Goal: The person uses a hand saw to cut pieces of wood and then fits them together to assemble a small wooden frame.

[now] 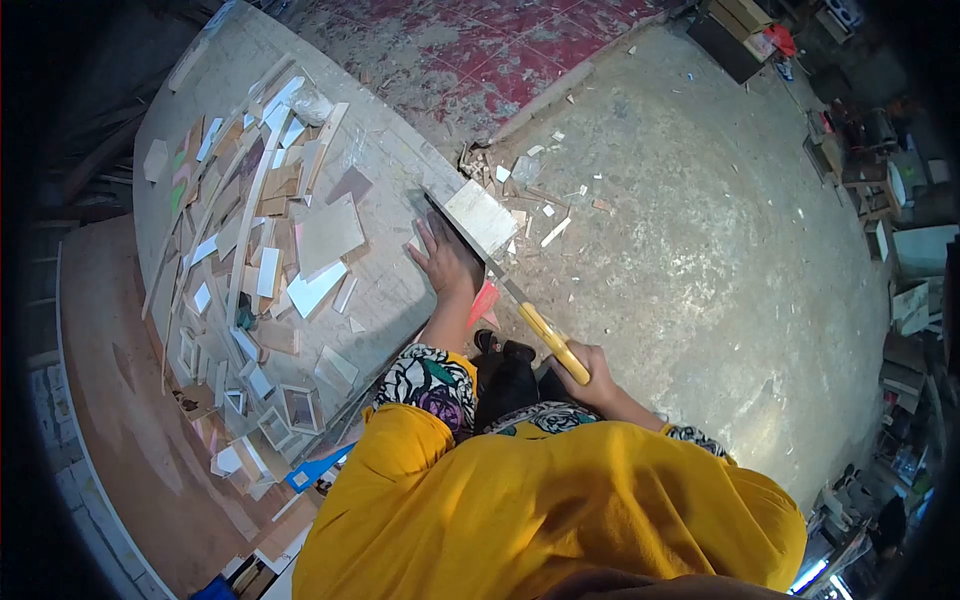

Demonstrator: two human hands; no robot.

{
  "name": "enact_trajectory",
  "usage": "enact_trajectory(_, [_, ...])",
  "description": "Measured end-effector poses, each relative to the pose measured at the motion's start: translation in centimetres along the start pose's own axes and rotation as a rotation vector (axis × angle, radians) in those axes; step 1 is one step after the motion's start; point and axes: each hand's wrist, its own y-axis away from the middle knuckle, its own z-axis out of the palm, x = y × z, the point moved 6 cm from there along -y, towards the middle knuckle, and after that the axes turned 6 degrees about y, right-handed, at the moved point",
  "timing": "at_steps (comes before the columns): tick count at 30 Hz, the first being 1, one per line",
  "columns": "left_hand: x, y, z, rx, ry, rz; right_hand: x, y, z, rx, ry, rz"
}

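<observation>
My right hand (590,380) is closed around the end of the long yellow handle of a saw (545,335). The narrow dark blade slants up and left from the handle, along the near side of a pale square board (481,216) at the edge of the worktable (395,125). My left hand (445,262) lies flat with its fingers spread, just left of the blade. A dark strip shows between that hand and the blade; what is under the palm is hidden. Below the blade, a red piece (483,300) shows near my left wrist.
Wood offcuts, strips and small frames (270,200) cover the left of the table. A blue tool (318,468) lies near its front edge. Scraps (555,232) litter the concrete floor (700,230). Boxes (735,35) stand at the back right, with shelves and clutter along the right side.
</observation>
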Motion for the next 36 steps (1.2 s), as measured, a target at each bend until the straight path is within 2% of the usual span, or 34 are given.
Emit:
enact_trajectory(2, [0.0, 0.3, 0.0, -0.058, -0.100, -0.027, 0.5, 0.5, 0.0, -0.012, -0.038, 0.051])
enact_trajectory(3, [-0.1, 0.2, 0.3, -0.059, -0.097, -0.026, 0.4, 0.4, 0.2, -0.008, 0.016, -0.001])
enact_trajectory(4, [-0.3, 0.0, 0.6, -0.037, -0.145, -0.024, 0.2, 0.4, 0.4, -0.005, 0.070, -0.052])
enact_trajectory(8, [-0.6, -0.5, 1.4, 0.032, -0.212, -0.035, 0.5, 0.2, 0.7, 0.012, 0.078, -0.011])
enact_trajectory(11, [-0.4, -0.3, 0.6, 0.029, -0.062, -0.027, 0.2, 0.2, 0.5, 0.014, 0.111, -0.018])
enact_trajectory(17, [-0.4, -0.2, 0.0, 0.030, 0.039, -0.024, 0.2, -0.1, 0.0, 0.014, 0.064, -0.019])
enact_trajectory(20, [-0.7, -0.5, 1.5, 0.096, -0.115, -0.005, 0.5, 0.0, 0.3, 0.018, 0.080, -0.045])
enact_trajectory(26, [0.1, 0.2, -1.0, 0.018, 0.047, -0.015, 0.7, 0.0, 0.0, 0.006, 0.089, -0.029])
enact_trajectory(30, [-0.4, -0.4, 0.0, 0.068, -0.052, 0.006, 0.4, 1.1, -0.8, 0.010, 0.041, -0.026])
enact_trajectory(33, [0.3, 0.2, -1.7, 0.026, -0.046, -0.012, 1.2, 0.2, 0.1, -0.006, -0.054, 0.057])
enact_trajectory(35, [1.2, 1.0, -3.8, -0.131, -0.024, -0.048, 0.9, -2.8, 1.3, 0.043, 0.037, -0.050])
enact_trajectory(36, [1.1, 1.2, -3.3, -0.131, -0.020, -0.049, 0.7, -3.4, 1.5, 0.041, 0.041, -0.050])
